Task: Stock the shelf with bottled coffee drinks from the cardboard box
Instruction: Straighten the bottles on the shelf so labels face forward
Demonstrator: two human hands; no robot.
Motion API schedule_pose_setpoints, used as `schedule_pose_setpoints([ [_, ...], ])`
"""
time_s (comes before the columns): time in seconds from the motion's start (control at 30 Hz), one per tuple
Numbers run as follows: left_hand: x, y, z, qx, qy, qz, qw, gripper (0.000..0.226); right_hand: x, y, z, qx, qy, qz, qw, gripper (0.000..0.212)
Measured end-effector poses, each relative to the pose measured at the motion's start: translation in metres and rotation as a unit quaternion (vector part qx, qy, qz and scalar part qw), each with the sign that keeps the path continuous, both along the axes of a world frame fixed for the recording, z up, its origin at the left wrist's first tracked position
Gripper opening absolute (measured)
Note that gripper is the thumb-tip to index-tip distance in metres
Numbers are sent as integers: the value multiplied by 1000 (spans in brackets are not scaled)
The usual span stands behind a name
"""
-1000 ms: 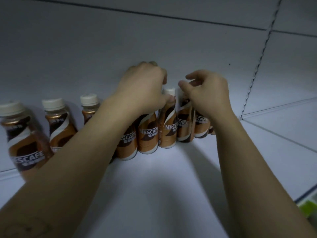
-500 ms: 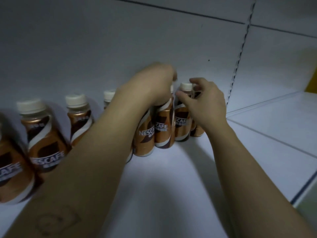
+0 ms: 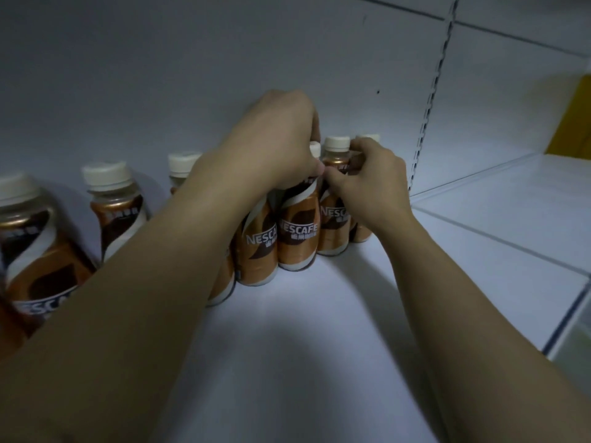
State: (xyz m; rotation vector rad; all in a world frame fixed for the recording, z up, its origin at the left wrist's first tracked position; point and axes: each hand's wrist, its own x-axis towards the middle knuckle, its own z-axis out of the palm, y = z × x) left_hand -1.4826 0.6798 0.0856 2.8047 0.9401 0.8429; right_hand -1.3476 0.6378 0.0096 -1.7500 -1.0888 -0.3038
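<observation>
A row of brown Nescafe coffee bottles with cream caps stands along the back wall of the white shelf (image 3: 287,362). My left hand (image 3: 281,142) curls over the tops of the middle bottles, gripping the neck of one coffee bottle (image 3: 299,231). Just to its right, my right hand (image 3: 367,180) has its fingers closed around the neck of the neighbouring bottle (image 3: 332,225). One more bottle (image 3: 367,140) shows behind my right hand. Further left stand three separate bottles (image 3: 115,206), the nearest of them large at the frame's edge. The cardboard box is out of view.
The shelf's white back panel has a slotted upright rail (image 3: 431,91) at the right. Beyond it lies another white shelf section (image 3: 511,219). A yellow object (image 3: 572,116) sits at the far right edge. The shelf's front lip (image 3: 569,318) runs at the right.
The view has shifted, so the bottles sit further right and closer. My right hand has slid lower onto its bottle's neck, uncovering the cap; my left hand stays over the middle bottles.
</observation>
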Motion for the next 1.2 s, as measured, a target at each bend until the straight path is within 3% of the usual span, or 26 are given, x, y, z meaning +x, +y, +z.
schedule_pose_setpoints([
  [0.13, 2, 6, -4, 2, -22, 27, 999, 45, 3, -1, -2, 12, 11, 46, 999, 37],
  [0.3, 6, 16, -9, 54, -21, 92, 994, 46, 5, 0, -6, 8, 40, 74, 996, 59],
  [0.47, 9, 18, -10, 90, -16, 108, 990, 43, 6, -1, -5, -34, -31, 55, 997, 16],
  [0.6, 8, 19, -10, 83, -7, 108, 991, 44, 5, -2, -3, -49, -54, 32, 997, 28],
  [0.97, 10, 17, -16, 99, 19, 102, 990, 39, 3, 0, -4, -26, -14, 21, 999, 47],
  [1.2, 11, 16, -16, 168, 28, 99, 980, 43, 1, -2, -5, -28, -24, 1, 999, 53],
])
